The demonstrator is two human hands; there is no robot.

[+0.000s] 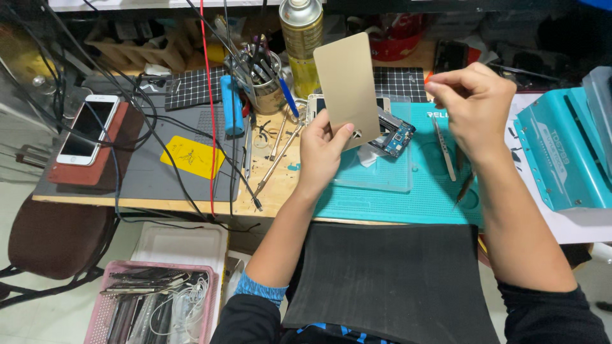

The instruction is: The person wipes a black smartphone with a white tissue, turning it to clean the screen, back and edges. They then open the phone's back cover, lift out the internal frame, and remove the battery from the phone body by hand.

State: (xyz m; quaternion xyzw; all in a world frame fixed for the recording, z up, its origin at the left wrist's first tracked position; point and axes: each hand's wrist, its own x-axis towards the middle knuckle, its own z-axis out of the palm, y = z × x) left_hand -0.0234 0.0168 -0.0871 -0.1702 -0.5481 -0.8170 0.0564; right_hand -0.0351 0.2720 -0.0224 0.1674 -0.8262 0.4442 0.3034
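Centre of frame: your left hand (320, 151) grasps a tan metal plate (347, 89) upright above an opened phone (389, 130) on the teal mat (421, 191). Right of centre: your right hand (475, 105), fingertips pinched; contents unclear. Upper left: white phone (88, 129).

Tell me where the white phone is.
In the head view the white phone lies face up at the far left of the bench, on a reddish-brown block beside the grey mat, among black cables.
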